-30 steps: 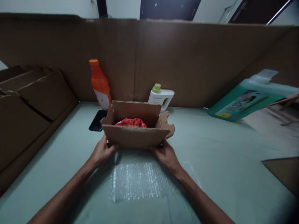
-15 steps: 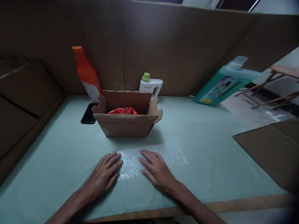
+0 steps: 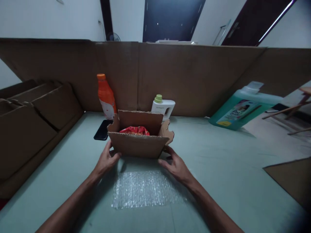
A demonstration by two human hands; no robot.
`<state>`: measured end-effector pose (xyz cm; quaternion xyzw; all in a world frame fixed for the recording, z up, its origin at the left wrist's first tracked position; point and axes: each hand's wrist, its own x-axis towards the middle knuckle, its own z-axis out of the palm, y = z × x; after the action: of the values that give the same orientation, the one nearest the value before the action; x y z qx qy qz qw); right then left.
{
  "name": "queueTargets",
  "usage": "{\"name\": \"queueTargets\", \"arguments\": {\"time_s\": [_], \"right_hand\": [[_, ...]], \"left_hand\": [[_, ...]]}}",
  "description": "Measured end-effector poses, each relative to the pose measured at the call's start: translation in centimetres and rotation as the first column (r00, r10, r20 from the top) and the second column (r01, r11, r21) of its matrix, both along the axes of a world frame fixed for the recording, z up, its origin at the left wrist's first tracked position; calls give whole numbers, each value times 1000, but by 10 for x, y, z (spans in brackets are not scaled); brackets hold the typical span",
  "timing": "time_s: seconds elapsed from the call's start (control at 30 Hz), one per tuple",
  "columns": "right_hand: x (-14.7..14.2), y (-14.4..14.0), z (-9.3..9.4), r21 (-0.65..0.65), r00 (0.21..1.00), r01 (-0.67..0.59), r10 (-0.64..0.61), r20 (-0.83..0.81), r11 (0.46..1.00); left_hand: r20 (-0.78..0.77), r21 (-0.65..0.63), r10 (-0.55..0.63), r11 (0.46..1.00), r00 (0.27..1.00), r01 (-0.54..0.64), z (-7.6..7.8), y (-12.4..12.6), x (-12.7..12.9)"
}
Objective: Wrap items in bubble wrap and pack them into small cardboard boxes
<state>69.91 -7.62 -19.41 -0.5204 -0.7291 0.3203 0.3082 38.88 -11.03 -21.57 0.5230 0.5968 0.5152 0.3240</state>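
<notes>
An open cardboard box with torn flaps stands in front of me, a red crinkled packet inside it. My left hand holds the box's lower left corner, thumb at the front and fingers along the side. At the lower right corner, my right hand grips it the same way, fingertips partly hidden behind the side. A sheet of clear bubble wrap lies flat on the pale green cloth, between my forearms, touched by neither hand.
Behind the box stand an orange bottle and a white bottle with a green cap. A black phone lies to the left. A big green liquid bottle is at right. Cardboard walls border the table.
Both hands have left the bubble wrap and moved forward to the two sides of the cardboard box. The head view has tilted up, showing more of the room.
</notes>
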Motion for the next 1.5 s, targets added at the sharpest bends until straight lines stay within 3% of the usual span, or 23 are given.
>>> {"name": "queueTargets", "arguments": {"time_s": [0.1,0.23,0.33,0.4,0.47,0.53,0.6,0.7,0.8,0.9,0.97,1.07,1.13,1.27,1.4,1.5], "right_hand": [[-21,5,-12,-67,996,65,-69,-51,996],[-10,-21,-20,-17,991,130,-131,-40,991],[4,-34,-19,8,992,128,-129,12,992],[10,-41,-20,116,982,181,-186,35,977],[9,-53,-24,263,977,180,-203,61,948],[3,-71,-31,347,984,72,-124,131,935],[1,-88,-39,361,973,-62,-24,229,931],[26,-102,-49,369,928,-84,-63,368,925],[74,-96,-51,363,886,6,-173,430,932],[99,-80,-43,360,890,82,-231,393,929],[89,-71,-34,341,921,83,-203,332,936],[49,-58,-20,250,972,46,-101,214,967],[19,-45,-13,158,986,46,-71,153,986],[-18,-5,-9,56,991,65,-72,116,996],[-24,34,-8,50,988,93,-98,119,994],[-10,45,-6,38,989,75,-80,127,996]], "left_hand": [[43,-32,-54,998,998,55,-9,-2,13],[-24,-100,-84,992,996,81,-14,-24,19],[-132,-112,-73,992,989,58,-13,-38,15],[-274,-45,2,999,962,-14,-14,-52,13],[-435,85,53,996,899,-18,-17,-72,15],[-587,152,-35,976,809,153,-21,-91,19],[-707,84,-200,929,679,361,-25,-104,23],[-748,-52,-357,872,560,487,-28,-109,24],[-702,-46,-354,889,618,456,-31,-110,17],[-637,34,-189,962,747,272,-31,-111,3],[-559,58,-76,990,825,131,-26,-104,-6],[-377,38,56,998,925,-45,-13,-79,-17],[-239,2,40,999,970,-41,-5,-55,-18],[-92,-25,-116,993,989,114,2,-8,-6],[-93,-12,-117,993,989,117,1,27,9],[-102,-22,-122,993,987,120,4,34,6]]}}
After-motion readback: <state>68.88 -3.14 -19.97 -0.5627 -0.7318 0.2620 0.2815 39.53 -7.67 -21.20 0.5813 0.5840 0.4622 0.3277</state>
